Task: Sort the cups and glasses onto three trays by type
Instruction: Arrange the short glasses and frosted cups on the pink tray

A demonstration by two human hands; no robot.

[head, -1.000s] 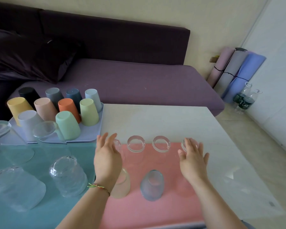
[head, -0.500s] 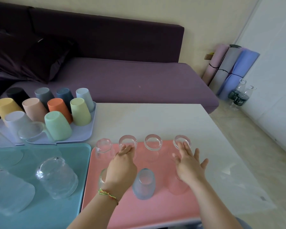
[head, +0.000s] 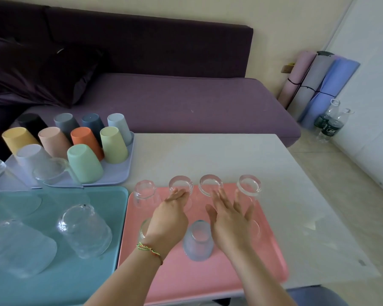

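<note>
head view. the pink tray (head: 208, 281) lies near-centre on the white table (head: 208, 155). it carries a far row of four small clear glasses (head: 249, 185) and, nearer, a bluish glass (head: 198, 241). coloured plastic cups (head: 85, 163) stand on the lilac tray (head: 117, 175) at far left, and large glasses (head: 84, 230) sit on the teal tray (head: 75, 279) at near left. within the last second both hands have moved inward from the pink tray's sides. the left hand (head: 168, 219), fingers straight and together, reaches the row's second glass. the right hand (head: 230, 221), fingers spread, hovers beside the third. neither grips anything. the types appear already separated, so this is probably final straightening.
</note>
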